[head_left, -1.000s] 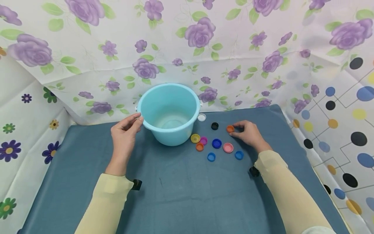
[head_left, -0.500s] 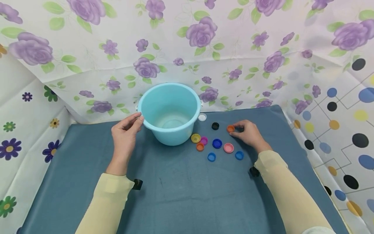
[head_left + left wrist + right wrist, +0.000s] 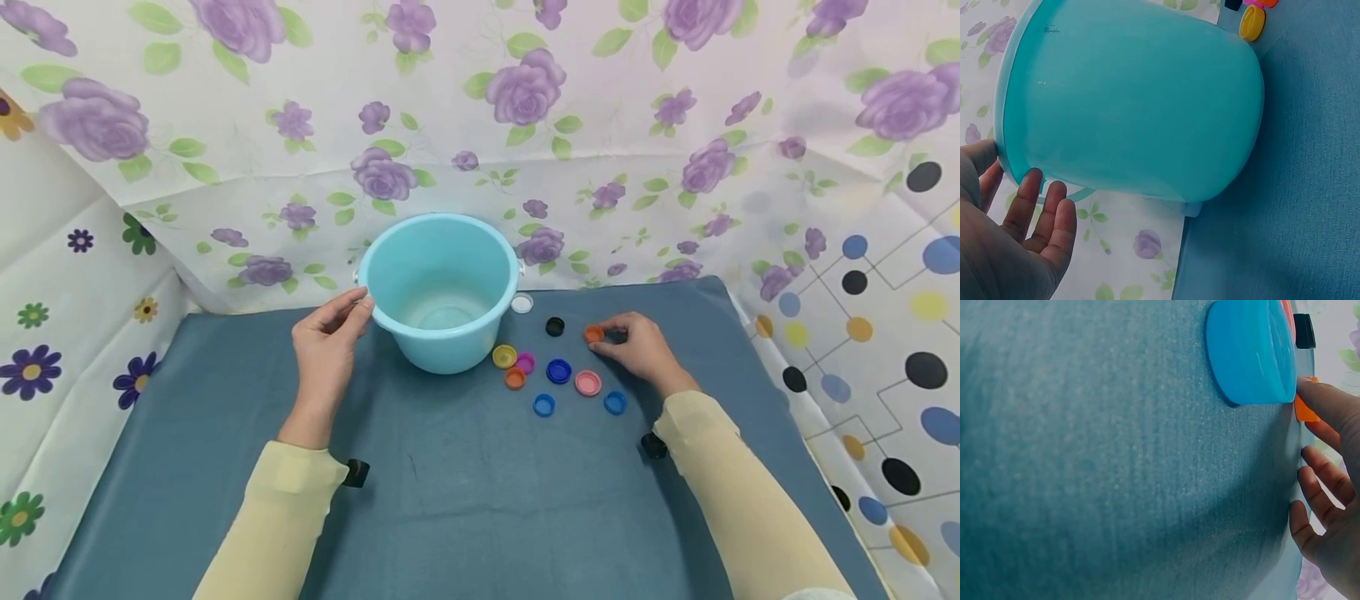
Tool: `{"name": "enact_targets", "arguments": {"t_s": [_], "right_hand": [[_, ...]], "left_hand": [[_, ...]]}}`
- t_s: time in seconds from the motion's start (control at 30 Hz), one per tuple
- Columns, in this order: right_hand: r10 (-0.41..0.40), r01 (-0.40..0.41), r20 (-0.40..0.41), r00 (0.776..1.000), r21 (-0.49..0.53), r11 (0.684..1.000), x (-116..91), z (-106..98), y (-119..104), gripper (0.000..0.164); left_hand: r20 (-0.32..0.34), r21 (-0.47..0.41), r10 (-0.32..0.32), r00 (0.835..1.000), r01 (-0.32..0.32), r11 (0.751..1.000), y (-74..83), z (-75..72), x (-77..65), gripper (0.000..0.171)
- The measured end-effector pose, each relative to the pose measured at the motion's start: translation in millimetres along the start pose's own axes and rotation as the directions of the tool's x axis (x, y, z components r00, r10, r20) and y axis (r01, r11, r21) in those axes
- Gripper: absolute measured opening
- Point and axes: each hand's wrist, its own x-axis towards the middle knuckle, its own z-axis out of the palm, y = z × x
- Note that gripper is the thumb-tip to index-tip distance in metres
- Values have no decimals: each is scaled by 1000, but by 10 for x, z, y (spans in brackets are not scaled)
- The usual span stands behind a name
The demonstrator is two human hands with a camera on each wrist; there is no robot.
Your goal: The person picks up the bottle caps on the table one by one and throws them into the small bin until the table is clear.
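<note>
A light blue bucket [image 3: 442,342] stands upright at the back of the table. My left hand [image 3: 324,354] pinches its left rim between thumb and forefinger; in the left wrist view the other fingers [image 3: 1054,219] spread beneath the rim. To the bucket's right, my right hand [image 3: 637,350] pinches an orange bottle cap [image 3: 593,334] between thumb and forefinger, low at the cloth. In the right wrist view that orange cap [image 3: 1305,407] shows partly behind the thumb, beyond a blue cap [image 3: 1250,353].
More caps lie loose between bucket and right hand: white [image 3: 522,302], black [image 3: 555,326], yellow [image 3: 504,357], magenta [image 3: 526,363], another orange [image 3: 514,378], dark blue [image 3: 558,371], pink [image 3: 588,383], and light blue ones [image 3: 543,405]. Patterned sheets [image 3: 450,100] rise behind and at both sides.
The view shifts slightly. Both hands keep their hold, the left on the bucket rim and the right on the orange cap; the other caps stay where they were.
</note>
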Motion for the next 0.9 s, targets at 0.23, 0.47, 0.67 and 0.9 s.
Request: {"name": "enact_targets", "arguments": {"t_s": [0.23,0.47,0.67,0.9], "right_hand": [[48,-48,-16,999,7,999,-15,-58,-30,42],[72,-72,-1,997,6,997,-94,-94,-67,45],[73,-72,-8,997,36,997,-103,-118,-118,42],[42,-42,-16,999,25,999,-74,-206,-221,42]], "left_hand": [[-1,0,5,1000,-5,1000,21,19,19,29],[18,9,-10,1000,10,1000,16,11,-7,30],[18,13,-17,1000,16,1000,16,-15,-22,31],[18,20,-23,1000,23,1000,17,-36,-24,31]]}}
